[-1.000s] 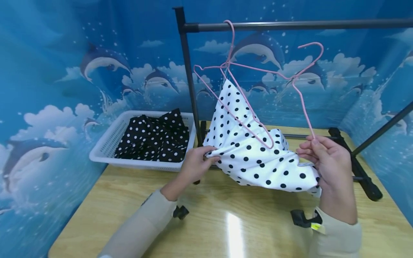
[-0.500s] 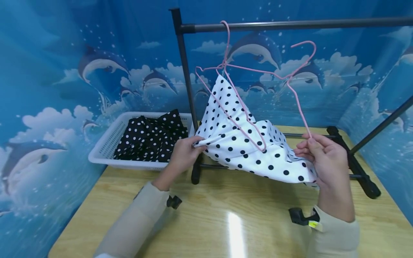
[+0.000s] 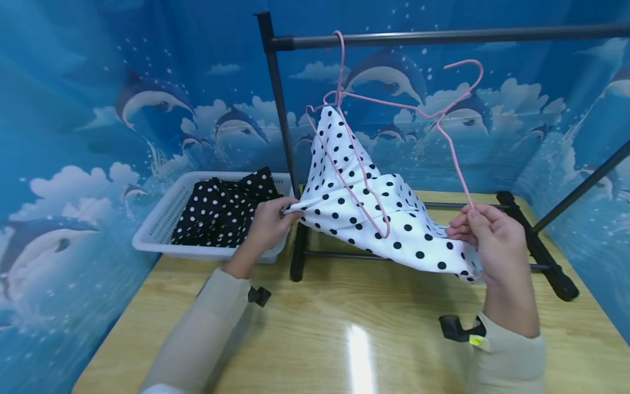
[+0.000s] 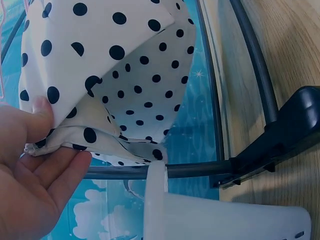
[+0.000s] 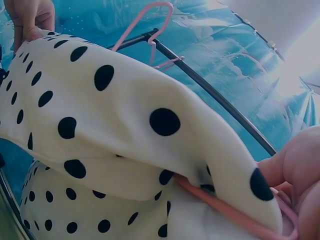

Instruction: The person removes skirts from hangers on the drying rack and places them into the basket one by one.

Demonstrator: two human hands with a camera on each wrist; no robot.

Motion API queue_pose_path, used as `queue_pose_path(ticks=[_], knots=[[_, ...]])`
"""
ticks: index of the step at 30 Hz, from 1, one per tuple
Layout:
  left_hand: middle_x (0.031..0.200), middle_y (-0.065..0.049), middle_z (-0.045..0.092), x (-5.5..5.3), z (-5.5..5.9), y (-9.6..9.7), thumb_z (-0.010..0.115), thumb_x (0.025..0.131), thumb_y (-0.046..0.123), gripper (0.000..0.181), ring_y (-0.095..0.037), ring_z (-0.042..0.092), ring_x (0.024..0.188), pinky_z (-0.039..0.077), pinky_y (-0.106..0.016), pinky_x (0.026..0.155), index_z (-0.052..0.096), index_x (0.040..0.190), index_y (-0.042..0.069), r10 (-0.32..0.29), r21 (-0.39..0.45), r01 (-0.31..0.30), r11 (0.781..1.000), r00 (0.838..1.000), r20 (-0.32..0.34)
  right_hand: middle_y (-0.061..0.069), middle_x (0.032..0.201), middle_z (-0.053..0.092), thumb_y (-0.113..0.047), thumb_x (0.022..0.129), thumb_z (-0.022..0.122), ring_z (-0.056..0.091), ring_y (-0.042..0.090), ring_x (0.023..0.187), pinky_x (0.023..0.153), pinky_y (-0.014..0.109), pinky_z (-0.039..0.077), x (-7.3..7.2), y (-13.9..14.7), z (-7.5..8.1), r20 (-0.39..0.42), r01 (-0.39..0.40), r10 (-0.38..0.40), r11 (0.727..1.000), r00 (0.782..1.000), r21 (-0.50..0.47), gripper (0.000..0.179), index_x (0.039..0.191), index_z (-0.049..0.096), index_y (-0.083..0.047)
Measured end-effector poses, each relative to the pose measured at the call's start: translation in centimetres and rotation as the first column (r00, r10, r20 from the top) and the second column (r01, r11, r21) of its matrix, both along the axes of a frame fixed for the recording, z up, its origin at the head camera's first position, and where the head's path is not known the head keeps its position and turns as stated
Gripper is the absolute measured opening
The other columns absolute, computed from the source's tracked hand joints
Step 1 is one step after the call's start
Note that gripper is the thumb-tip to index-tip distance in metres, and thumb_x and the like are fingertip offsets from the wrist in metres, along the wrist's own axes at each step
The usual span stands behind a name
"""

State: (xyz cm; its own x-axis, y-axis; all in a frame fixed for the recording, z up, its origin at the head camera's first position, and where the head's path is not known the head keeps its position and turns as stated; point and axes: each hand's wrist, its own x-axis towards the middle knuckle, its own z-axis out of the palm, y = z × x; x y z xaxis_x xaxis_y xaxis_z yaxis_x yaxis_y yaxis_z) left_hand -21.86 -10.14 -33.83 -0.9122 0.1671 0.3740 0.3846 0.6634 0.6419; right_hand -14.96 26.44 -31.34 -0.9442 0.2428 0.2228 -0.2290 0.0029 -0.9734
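My left hand pinches the edge of a white cloth garment with black dots, thumb above and fingers below; its exact kind does not show. My right hand holds a pink wire hanger near its right end. In the right wrist view the lower part of this hanger runs into the cloth's opening. Between both hands the cloth is spread above the table, its top corner near a second pink hanger. That one hangs by its hook from the rail, its long loop in front of the cloth.
A black rack spans the back of the wooden table. Left of its post, a white plastic basket contains black cloth with white dots. A blue dolphin-print curtain surrounds the table.
My left hand has moved left and slightly up, pulling the cloth edge along toward the basket. The right hand has shifted slightly left with its hanger. The hanging hanger has turned a little.
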Motion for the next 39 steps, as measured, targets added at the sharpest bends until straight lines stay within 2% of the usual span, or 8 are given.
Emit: queue_pose_path(ticks=[4,7,14,18,22,25,32,39], knots=[[0.096,-0.009,0.070,-0.2,0.1,0.5,0.069,0.090,0.010,0.018,-0.018,0.057,0.070,0.050,-0.030,0.062,0.071,0.106,0.004,-0.004,0.005,0.004,1.000,1.000,-0.006,0.001,0.075,0.067,-0.025,0.099,0.053,0.068,0.011,0.063,0.063,0.019,0.056,0.2,0.4,0.1,0.002,0.036,-0.036,0.999,0.999,0.005,0.026,0.102,0.060,0.000],[0.096,-0.009,0.071,-0.1,0.2,0.8,0.071,0.089,0.010,0.018,-0.017,0.058,0.070,0.050,-0.029,0.061,0.071,0.106,0.004,0.010,0.002,-0.010,1.000,1.000,-0.015,0.001,0.075,0.067,-0.025,0.098,0.054,0.068,0.011,0.063,0.064,0.019,0.056,0.3,0.6,0.1,-0.001,0.025,-0.025,1.000,1.000,0.002,0.025,0.101,0.060,-0.001],[0.089,-0.007,0.070,0.3,0.3,0.8,0.071,0.089,0.012,0.016,-0.018,0.053,0.061,0.046,-0.029,0.053,0.072,0.103,0.005,0.021,0.023,-0.021,1.000,1.000,-0.009,0.002,0.077,0.069,-0.022,0.099,0.054,0.069,0.012,0.065,0.064,0.020,0.056,0.3,0.3,-0.2,-0.010,-0.063,0.063,0.997,0.998,-0.036,0.022,0.102,0.059,-0.001],[0.089,-0.007,0.069,0.3,0.6,0.7,0.070,0.090,0.012,0.014,-0.018,0.055,0.064,0.047,-0.029,0.055,0.071,0.102,0.005,0.031,0.026,-0.031,0.999,1.000,-0.006,-0.001,0.078,0.068,-0.024,0.100,0.051,0.069,0.010,0.067,0.066,0.018,0.056,0.1,0.3,-0.4,0.043,-0.043,0.041,0.997,0.998,0.056,0.023,0.104,0.059,-0.003],[0.090,-0.008,0.070,-0.1,0.8,0.5,0.070,0.090,0.012,0.013,-0.018,0.057,0.066,0.048,-0.030,0.058,0.072,0.101,0.005,0.045,0.027,-0.045,0.999,0.999,-0.029,-0.001,0.079,0.068,-0.024,0.101,0.050,0.069,0.010,0.068,0.067,0.018,0.056,0.0,0.2,-0.5,0.027,-0.038,0.035,0.993,0.999,0.108,0.024,0.104,0.058,-0.003],[0.090,-0.009,0.071,-0.5,0.9,0.3,0.070,0.090,0.013,0.014,-0.019,0.057,0.065,0.047,-0.030,0.057,0.072,0.101,0.004,0.053,0.020,-0.052,0.998,0.998,-0.035,0.001,0.079,0.068,-0.022,0.101,0.050,0.069,0.011,0.068,0.066,0.019,0.056,-0.1,0.3,-0.5,0.011,-0.049,0.049,0.997,0.999,0.063,0.023,0.103,0.058,-0.001],[0.090,-0.009,0.071,-0.8,0.9,0.0,0.070,0.090,0.012,0.015,-0.019,0.055,0.064,0.045,-0.030,0.056,0.072,0.102,0.004,0.053,0.017,-0.052,0.998,0.998,-0.033,-0.001,0.078,0.068,-0.028,0.097,0.053,0.069,0.010,0.068,0.067,0.019,0.056,-0.1,0.5,-0.4,0.057,0.009,-0.012,0.998,0.998,0.056,0.031,0.106,0.058,0.001],[0.090,-0.009,0.071,-0.8,0.9,-0.1,0.070,0.090,0.012,0.015,-0.019,0.056,0.064,0.046,-0.030,0.056,0.073,0.101,0.004,0.050,0.023,-0.050,0.999,0.999,-0.021,0.000,0.078,0.069,-0.026,0.097,0.054,0.069,0.011,0.067,0.065,0.020,0.056,-0.2,1.0,-0.6,0.046,-0.009,0.009,1.000,0.999,0.006,0.027,0.104,0.059,0.000]])
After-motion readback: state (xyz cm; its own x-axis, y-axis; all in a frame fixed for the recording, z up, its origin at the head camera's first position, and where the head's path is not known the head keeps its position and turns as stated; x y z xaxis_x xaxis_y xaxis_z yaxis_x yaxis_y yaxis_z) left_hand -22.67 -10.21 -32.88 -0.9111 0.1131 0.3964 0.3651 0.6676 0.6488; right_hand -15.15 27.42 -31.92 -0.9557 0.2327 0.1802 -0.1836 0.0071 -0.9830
